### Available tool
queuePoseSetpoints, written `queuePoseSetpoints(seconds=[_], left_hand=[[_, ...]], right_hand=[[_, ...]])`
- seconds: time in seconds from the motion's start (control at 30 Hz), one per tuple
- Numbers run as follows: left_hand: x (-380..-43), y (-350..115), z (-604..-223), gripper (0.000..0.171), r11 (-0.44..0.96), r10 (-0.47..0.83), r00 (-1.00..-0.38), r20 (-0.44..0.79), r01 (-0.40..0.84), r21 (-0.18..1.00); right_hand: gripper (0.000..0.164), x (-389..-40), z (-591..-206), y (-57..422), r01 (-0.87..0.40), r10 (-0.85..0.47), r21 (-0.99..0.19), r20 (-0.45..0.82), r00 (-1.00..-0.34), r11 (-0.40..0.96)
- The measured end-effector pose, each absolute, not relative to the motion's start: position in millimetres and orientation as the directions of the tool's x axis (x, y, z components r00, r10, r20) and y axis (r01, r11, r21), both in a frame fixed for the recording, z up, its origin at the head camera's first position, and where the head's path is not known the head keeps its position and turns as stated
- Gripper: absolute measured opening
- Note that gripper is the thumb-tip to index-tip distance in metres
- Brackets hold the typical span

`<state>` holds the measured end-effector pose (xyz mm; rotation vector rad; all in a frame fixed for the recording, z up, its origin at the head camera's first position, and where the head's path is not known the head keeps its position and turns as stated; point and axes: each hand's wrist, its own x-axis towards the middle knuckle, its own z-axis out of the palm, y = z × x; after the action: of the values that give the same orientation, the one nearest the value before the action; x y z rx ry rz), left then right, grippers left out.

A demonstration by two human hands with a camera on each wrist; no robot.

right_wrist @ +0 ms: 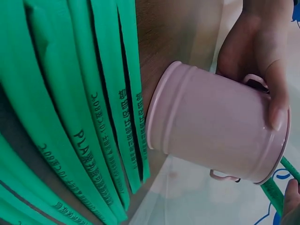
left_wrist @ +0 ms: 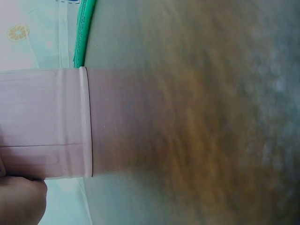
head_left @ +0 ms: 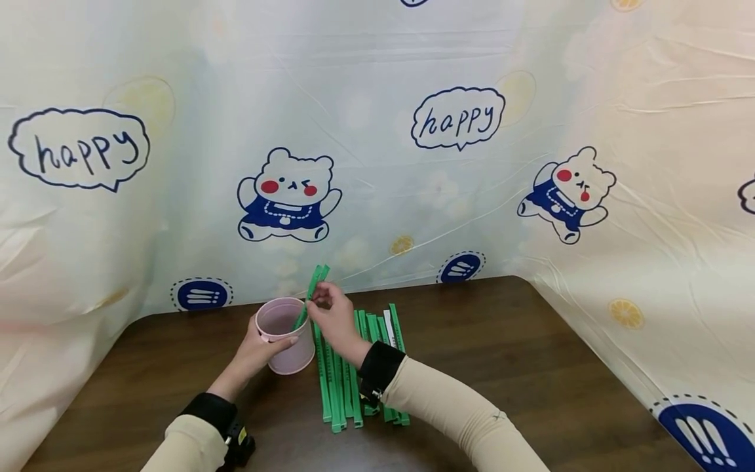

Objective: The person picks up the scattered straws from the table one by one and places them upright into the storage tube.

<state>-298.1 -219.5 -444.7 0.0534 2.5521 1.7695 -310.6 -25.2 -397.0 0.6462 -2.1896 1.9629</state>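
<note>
With the thumb over its near side, my left hand [head_left: 255,353] grips a small pink metal bucket [head_left: 297,357] that stands upright on the table. In the right wrist view the bucket [right_wrist: 220,126] shows small side handles, and the left thumb [right_wrist: 277,105] lies near its rim. My right hand [head_left: 339,322] pinches two slim green paper-wrapped straws [head_left: 314,283] over the bucket's right rim, their lower ends inside its mouth. Beneath and beside the right hand lie several more green wrapped straws [head_left: 336,393] in a loose row; printed lettering including PLA shows on their wrappers [right_wrist: 79,136].
A white strip [head_left: 389,328] lies among the straws on the right. The dark brown wooden table [head_left: 501,367] extends to both sides. A pale cloth [head_left: 377,164] printed with bears and lettering hangs behind it.
</note>
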Motion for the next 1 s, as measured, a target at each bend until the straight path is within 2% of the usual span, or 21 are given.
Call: queuePoseSetpoints(seconds=[0.23, 0.5, 0.87, 0.97, 1.0], left_hand=[[-301.2, -220.2, -443.9, 0.100, 0.348, 0.053, -0.999, 0.001, 0.019, 0.937], [-299.8, -220.1, -445.8, 0.101, 0.348, 0.060, -0.998, -0.001, 0.020, 0.937], [-298.1, -219.9, -444.9, 0.103, 0.353, 0.056, -0.998, -0.014, 0.007, 0.936], [-298.1, -220.2, -446.0, 0.102, 0.348, 0.049, -0.999, -0.018, 0.001, 0.937], [-298.1, -220.3, -446.4, 0.102, 0.347, 0.049, -0.999, -0.015, 0.002, 0.938]], right_hand=[[0.032, -314.9, -397.7, -22.0, -0.354, -0.195, -0.934, 0.339, -0.920, 0.042], [0.045, -313.9, -407.6, -17.5, -0.291, -0.226, -0.956, 0.275, -0.934, 0.040], [0.048, -326.2, -396.0, 17.7, -0.333, -0.204, -0.933, 0.302, -0.931, 0.139], [0.047, -339.5, -391.7, 40.3, -0.393, -0.225, -0.890, 0.344, -0.912, 0.232], [0.048, -354.6, -401.3, 49.8, -0.433, -0.246, -0.864, 0.375, -0.894, 0.256]])
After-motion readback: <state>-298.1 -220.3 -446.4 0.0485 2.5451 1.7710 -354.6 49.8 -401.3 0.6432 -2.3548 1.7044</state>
